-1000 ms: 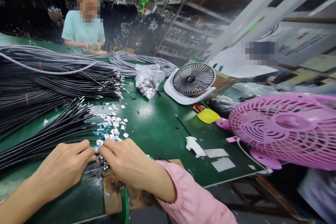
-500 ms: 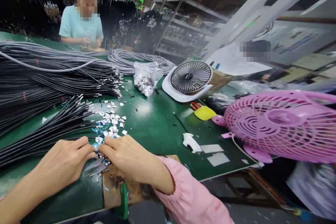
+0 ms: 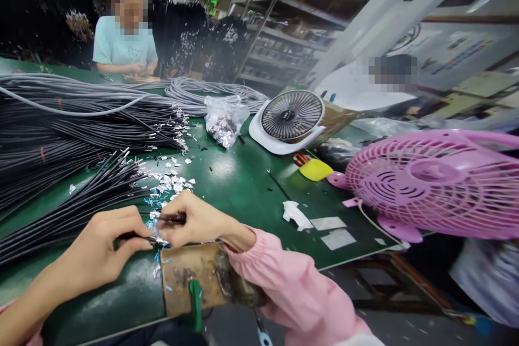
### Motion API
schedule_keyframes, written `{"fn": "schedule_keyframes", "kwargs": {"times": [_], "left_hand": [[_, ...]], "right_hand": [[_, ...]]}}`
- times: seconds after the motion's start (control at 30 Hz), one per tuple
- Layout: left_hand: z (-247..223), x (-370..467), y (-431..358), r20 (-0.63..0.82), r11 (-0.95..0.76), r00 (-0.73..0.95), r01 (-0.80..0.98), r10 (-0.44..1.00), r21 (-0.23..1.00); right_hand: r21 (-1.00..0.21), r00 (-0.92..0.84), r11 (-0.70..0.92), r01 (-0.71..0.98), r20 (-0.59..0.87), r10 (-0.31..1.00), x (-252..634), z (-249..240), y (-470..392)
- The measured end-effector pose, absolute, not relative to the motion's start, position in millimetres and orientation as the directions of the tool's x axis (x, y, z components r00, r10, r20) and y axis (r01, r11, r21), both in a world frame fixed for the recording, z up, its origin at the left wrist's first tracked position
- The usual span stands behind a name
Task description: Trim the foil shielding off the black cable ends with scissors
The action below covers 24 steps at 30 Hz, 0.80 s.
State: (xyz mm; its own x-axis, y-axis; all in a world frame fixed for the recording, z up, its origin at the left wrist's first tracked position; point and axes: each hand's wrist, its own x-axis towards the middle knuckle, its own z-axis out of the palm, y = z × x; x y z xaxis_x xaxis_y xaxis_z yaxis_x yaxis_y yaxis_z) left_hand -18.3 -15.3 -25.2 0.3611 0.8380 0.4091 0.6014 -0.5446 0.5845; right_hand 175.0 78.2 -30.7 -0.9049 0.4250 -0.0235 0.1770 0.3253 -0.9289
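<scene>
Near the front of the green table, my left hand [image 3: 111, 243] pinches the end of a black cable between thumb and fingers. Just to its right, my right hand [image 3: 192, 220] is closed around a dark-handled tool, its tip close to the cable end; the tool is mostly hidden by the fingers. A bundle of black cables [image 3: 81, 208] fans out on the left, stripped ends toward the middle. Bits of foil [image 3: 172, 181] and blue scraps lie beyond my hands. Below my right hand is a worn wooden block [image 3: 178, 275] with a green clamp [image 3: 195, 303].
More black and grey cables [image 3: 219, 89] lie at the back left. A plastic bag [image 3: 226, 119], a white fan [image 3: 292, 116], a yellow object [image 3: 316, 170] and a pink fan [image 3: 430, 184] stand to the right. A person [image 3: 125, 38] sits across the table.
My right hand has lifted and turned, and the blades that showed below it are now mostly out of sight. My left hand has shifted slightly, uncovering the cable end.
</scene>
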Motion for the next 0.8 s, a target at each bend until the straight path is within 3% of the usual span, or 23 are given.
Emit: {"fn": "schedule_keyframes", "kwargs": {"times": [0.1, 0.2, 0.27, 0.33, 0.4, 0.47, 0.57, 0.67, 0.8], "left_hand": [[-24, -16, -17, 0.507, -0.498, 0.175, 0.608, 0.844, 0.619], [-28, -8, -17, 0.647, -0.448, -0.004, 0.718, 0.763, 0.533], [-31, -1, -15, 0.740, -0.418, 0.006, 0.828, 0.673, 0.373], [-33, 4, -12, 0.765, -0.391, 0.104, 0.898, 0.636, 0.203], [-34, 6, -9, 0.740, -0.396, 0.186, 0.911, 0.647, 0.117], [-34, 6, -8, 0.720, -0.408, 0.162, 0.895, 0.674, 0.181], [-33, 2, -9, 0.692, -0.382, -0.037, 0.813, 0.721, 0.441], [-30, -2, -11, 0.650, -0.370, -0.163, 0.709, 0.743, 0.601], [-28, -2, -14, 0.621, -0.388, -0.181, 0.641, 0.762, 0.662]], "right_hand": [[-0.977, -0.846, -0.089, 0.193, -0.211, 0.490, 165, -29, 82], [-0.966, -0.719, -0.223, 0.129, -0.246, 0.650, 154, -23, 74], [-0.978, -0.624, -0.161, 0.130, -0.206, 0.754, 150, -22, 63], [-0.993, -0.578, 0.061, 0.101, -0.009, 0.816, 151, -21, 53], [-0.960, -0.551, 0.269, 0.079, 0.183, 0.814, 153, -21, 46], [-0.942, -0.463, 0.320, 0.101, 0.240, 0.853, 155, -18, 46], [-0.960, -0.285, 0.220, 0.175, 0.165, 0.944, 156, -14, 54], [-0.917, -0.357, 0.337, 0.212, 0.249, 0.900, 156, -13, 59], [-0.777, -0.495, 0.609, 0.161, 0.470, 0.731, 155, -21, 55]]}}
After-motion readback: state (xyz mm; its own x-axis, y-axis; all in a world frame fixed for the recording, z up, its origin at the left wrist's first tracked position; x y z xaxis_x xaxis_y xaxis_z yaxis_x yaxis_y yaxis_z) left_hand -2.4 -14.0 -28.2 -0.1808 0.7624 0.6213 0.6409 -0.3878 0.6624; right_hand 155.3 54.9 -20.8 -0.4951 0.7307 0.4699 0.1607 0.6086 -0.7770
